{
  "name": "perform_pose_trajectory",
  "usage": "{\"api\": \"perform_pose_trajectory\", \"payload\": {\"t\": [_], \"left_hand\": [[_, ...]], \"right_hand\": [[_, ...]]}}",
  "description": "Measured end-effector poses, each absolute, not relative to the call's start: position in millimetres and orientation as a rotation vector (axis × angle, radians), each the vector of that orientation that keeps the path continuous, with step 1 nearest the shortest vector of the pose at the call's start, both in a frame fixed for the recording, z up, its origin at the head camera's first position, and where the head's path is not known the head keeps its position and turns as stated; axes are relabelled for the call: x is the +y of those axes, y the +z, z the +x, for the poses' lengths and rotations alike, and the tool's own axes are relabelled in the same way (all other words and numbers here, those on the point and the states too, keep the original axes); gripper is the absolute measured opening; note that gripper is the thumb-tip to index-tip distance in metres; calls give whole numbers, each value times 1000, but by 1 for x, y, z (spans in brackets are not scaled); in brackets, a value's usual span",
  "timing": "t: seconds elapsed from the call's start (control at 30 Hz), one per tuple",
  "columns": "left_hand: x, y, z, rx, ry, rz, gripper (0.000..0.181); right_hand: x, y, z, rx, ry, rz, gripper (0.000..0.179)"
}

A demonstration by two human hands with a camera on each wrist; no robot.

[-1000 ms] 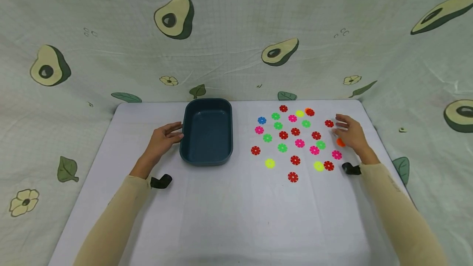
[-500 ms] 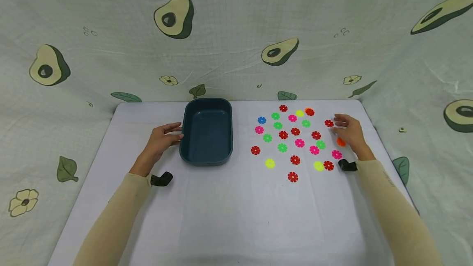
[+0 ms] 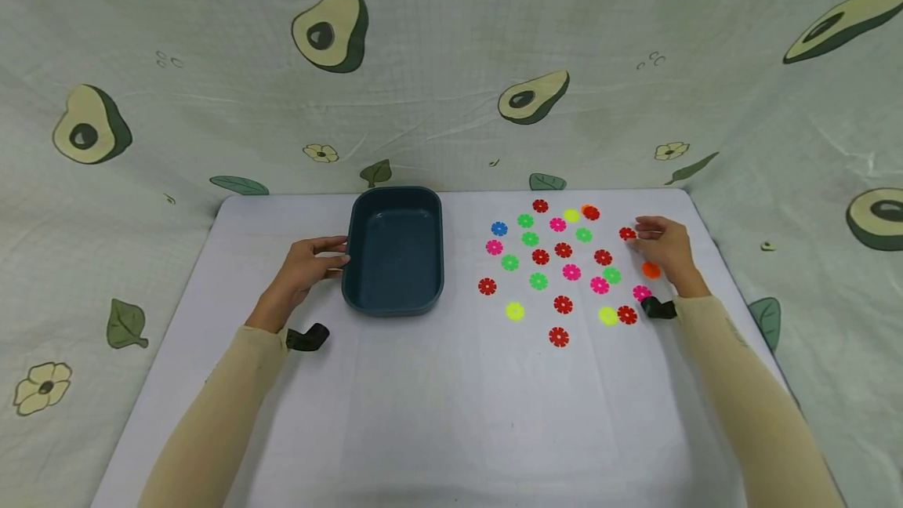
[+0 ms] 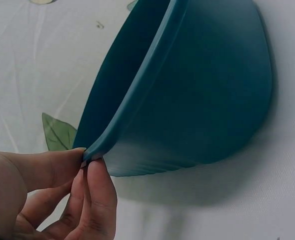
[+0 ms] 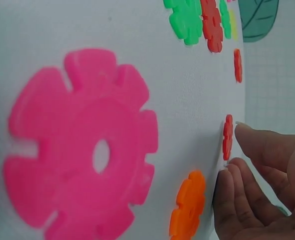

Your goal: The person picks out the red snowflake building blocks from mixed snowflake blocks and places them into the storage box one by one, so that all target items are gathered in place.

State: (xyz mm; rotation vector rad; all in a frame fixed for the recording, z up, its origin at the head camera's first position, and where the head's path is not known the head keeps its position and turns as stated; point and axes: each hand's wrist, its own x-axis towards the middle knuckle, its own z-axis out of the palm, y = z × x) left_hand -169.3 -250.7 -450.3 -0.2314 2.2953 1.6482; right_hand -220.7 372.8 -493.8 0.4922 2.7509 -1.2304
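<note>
My left hand (image 3: 303,269) pinches the left rim of a dark teal plastic basin (image 3: 393,257). In the left wrist view, the thumb lies over the basin's rim (image 4: 137,82) and fingers lie under it. At the far right of the table my right hand (image 3: 666,253) has its fingertips right at a red notched plastic disc (image 3: 626,234), thumb on one side and fingers on the other. That red disc (image 5: 228,137) lies flat on the white surface in the right wrist view. An orange disc (image 3: 650,270) and a pink disc (image 3: 641,292) lie near the right wrist.
Several more notched discs in red, green, pink, yellow and blue lie scattered right of the basin, such as a blue disc (image 3: 499,229) and a yellow disc (image 3: 515,311). Behind the white table (image 3: 423,414) hangs an avocado-print cloth (image 3: 437,85).
My right hand has moved slightly left, bringing its fingertips to the red disc. My left hand stays at the basin's rim, and the basin has not moved.
</note>
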Motion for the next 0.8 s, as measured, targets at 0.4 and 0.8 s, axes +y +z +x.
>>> {"api": "perform_pose_trajectory", "payload": {"t": [0.4, 0.8], "left_hand": [[-249, -450, -171, 2289, 1632, -255, 54], [-250, -450, -170, 2277, 1651, -255, 55]], "right_hand": [[367, -497, -225, 2791, -1221, 520, 50], [357, -497, -230, 2808, -1214, 570, 46]]}}
